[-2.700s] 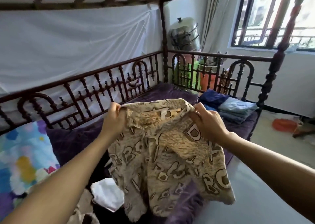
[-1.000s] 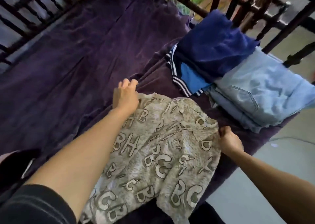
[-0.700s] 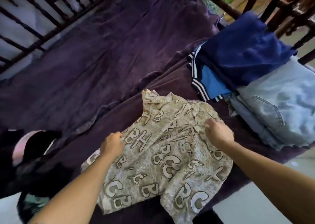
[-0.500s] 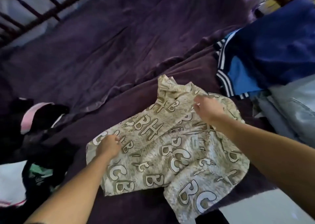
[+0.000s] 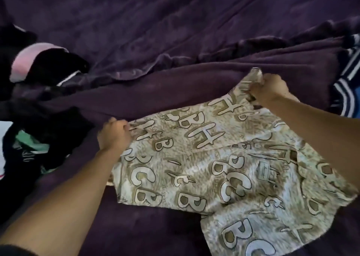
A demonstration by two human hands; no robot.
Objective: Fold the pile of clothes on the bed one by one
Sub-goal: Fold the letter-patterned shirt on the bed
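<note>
- Beige letter-print shirt (image 5: 224, 168) down flat on the purple blanket (image 5: 155, 92) now, not held up in the air as a few seconds ago.
- Means the spreading step is nearly done, with the real folding likely next.
- Left hand (image 5: 114, 134) moved out to the shirt's left edge, fingers pinched shut on the cloth there.
- Right hand (image 5: 269, 89) moved up to the far top corner, fingers closed tight on a small bunched tip, maybe the collar, hard to tell in the blur.
- Shirt pulled wide between both hands, still wrinkly in the middle, small label (image 5: 264, 169) showing.
- Near bottom edge running off the lower right of the view, maybe hanging past the bed side.
- Dark heap of unfolded clothes (image 5: 39, 119) just left of the left hand, close but not touching the shirt.
- Striped navy garment (image 5: 346, 92) just right of the right hand.
- Lots of bare blanket behind the shirt, good room for folding away from the body.
</note>
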